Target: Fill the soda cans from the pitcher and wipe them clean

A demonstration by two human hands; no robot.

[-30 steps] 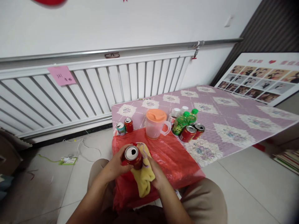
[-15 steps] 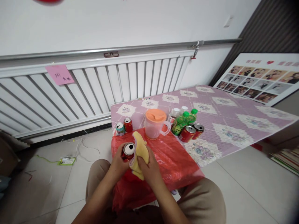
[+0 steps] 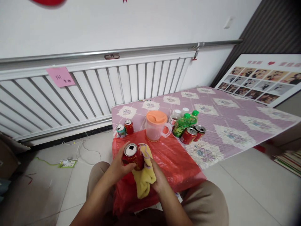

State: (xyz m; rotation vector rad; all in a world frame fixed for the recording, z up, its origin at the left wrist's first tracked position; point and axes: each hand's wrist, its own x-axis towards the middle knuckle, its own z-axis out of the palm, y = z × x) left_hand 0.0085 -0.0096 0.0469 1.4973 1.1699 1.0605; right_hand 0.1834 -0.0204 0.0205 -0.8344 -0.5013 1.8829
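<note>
My left hand [image 3: 118, 166] is wrapped round an opened red drink can [image 3: 133, 155], held over the red plastic sheet [image 3: 174, 157] at the near corner of the table. My right hand [image 3: 158, 177] grips a yellow cloth [image 3: 144, 179] that lies against the right side of the can and hangs down below it. Both hands are closed.
Behind stand a clear jug with an orange lid [image 3: 155, 126], two small cans [image 3: 125, 128] at the left, green bottles [image 3: 185, 123] and two red cans lying down [image 3: 193, 133]. The table has a purple patterned cloth [image 3: 225, 125]. A white radiator [image 3: 94, 91] lines the wall.
The right hand has dropped with the cloth from over the can's top to its right side and below. The can has tipped slightly and sits a little higher.
</note>
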